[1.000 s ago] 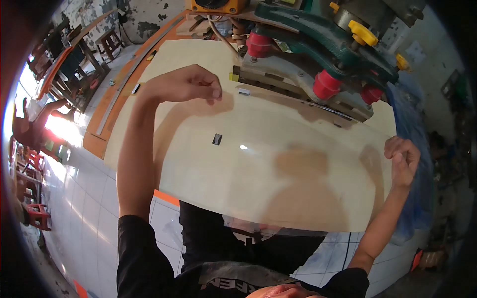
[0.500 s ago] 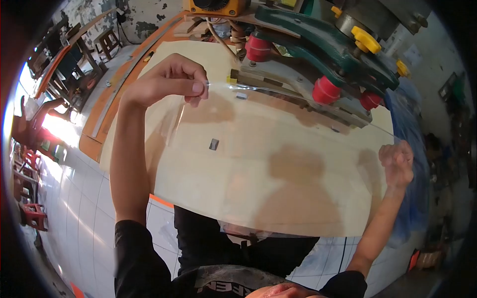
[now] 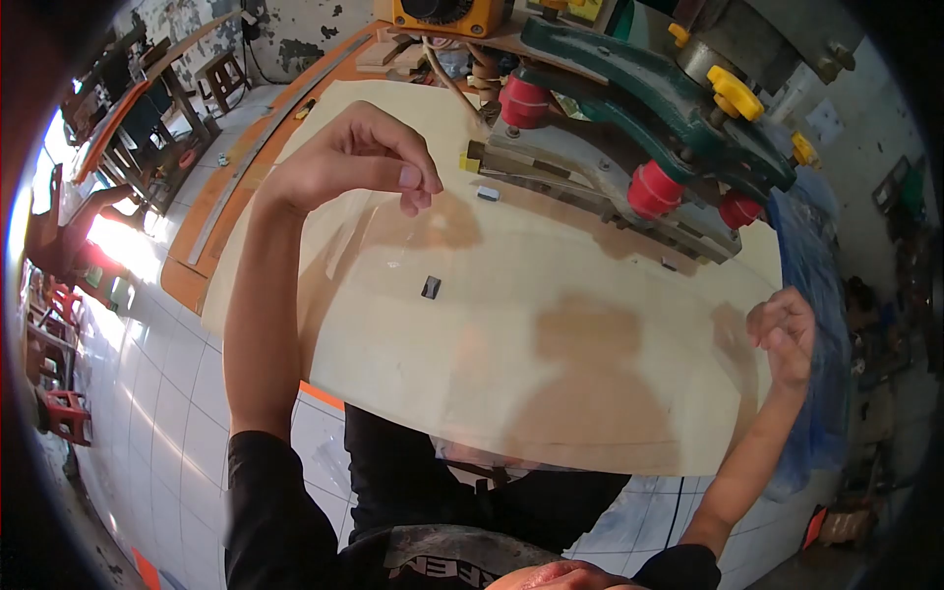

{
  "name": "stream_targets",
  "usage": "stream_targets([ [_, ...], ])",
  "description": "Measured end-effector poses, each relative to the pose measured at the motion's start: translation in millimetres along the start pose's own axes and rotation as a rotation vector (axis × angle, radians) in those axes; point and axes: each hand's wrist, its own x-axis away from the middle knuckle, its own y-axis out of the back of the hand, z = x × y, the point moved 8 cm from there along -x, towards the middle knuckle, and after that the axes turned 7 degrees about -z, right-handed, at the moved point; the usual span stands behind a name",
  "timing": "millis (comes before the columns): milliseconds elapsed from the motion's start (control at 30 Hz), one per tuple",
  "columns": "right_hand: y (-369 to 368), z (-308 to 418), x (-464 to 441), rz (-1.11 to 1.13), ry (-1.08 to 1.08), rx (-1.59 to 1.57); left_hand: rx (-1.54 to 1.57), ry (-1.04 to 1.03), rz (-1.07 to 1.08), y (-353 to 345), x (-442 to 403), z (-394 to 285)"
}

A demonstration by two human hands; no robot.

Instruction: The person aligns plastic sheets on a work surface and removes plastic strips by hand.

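Raised over the left part of a large cream sheet (image 3: 472, 364), my left hand (image 3: 369, 162) is closed in a pinch on a thin clear plastic sheet (image 3: 393, 246), which shows mainly by faint creases and glints. My right hand (image 3: 785, 329) is curled closed at the right edge of the cream sheet; the clear sheet's edge there is too faint to follow. A small dark block (image 3: 431, 287) lies on the cream sheet, and a small pale block (image 3: 488, 194) lies near the machine's metal bar (image 3: 590, 187).
A green machine arm (image 3: 610, 64) with red and yellow knobs stands beyond the sheet. An orange-brown table edge with a metal ruler (image 3: 241, 187) runs along the left. Blue plastic (image 3: 811, 256) hangs at the right. A stool (image 3: 221, 79) stands on the tiled floor.
My left hand rose toward the machine with the clear sheet's edge, then moved slightly right. My right hand moved slightly down. The bright glint along the sheet's edge near the bar has faded.
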Motion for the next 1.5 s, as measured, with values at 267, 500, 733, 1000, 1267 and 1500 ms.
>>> stream_targets([
  [267, 11, -15, 9, -0.166, -0.279, 0.298, -0.075, 0.053, -0.017, 1, 1, 0],
  [500, 10, -12, 2, -0.145, -0.119, 0.341, -0.126, 0.111, -0.113, 4, 0, 15],
  [733, 0, -7, -1, -0.201, -0.087, 0.304, -0.135, 0.176, -0.164, 4, -5, 24],
  [1000, -4, -8, 1, -0.222, -0.164, 0.455, -0.219, 0.184, -0.209, 2, -7, 21],
  [1267, 1, -3, -2, -0.256, 0.009, 0.424, -0.265, 0.128, -0.148, -19, -10, 19],
  [1500, 1, -9, 1, -0.187, -0.112, 0.573, -0.371, 0.116, -0.184, -24, -12, 16],
])
